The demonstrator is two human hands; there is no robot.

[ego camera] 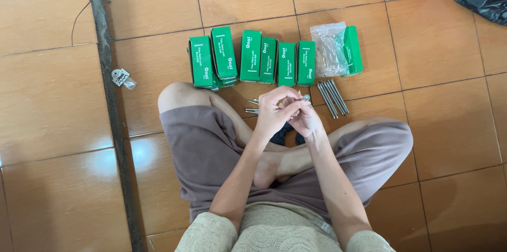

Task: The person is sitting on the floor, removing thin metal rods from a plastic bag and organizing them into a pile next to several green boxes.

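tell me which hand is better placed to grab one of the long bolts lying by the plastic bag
Probably the right hand. The bolts lie on the tile just beyond it, on its own side. The left hand sits farther over and would have to cross the right. Both hands are busy around a small metal piece.

You are sitting cross-legged on the tiled floor [433, 141], with a row of small boxes [251, 59] lying side by side in front of your knees. At the right end of that row a plastic bag [328, 49] is lying against the last box [353, 50]. Just nearer to you, a bundle of long bolts [332, 97] is lying to the right of your hands, and a few loose bolts [252, 106] are lying to their left. Your left hand [274, 112] and right hand [305, 119] are meeting between the two. A small packet [122, 77] is lying well off to the left.
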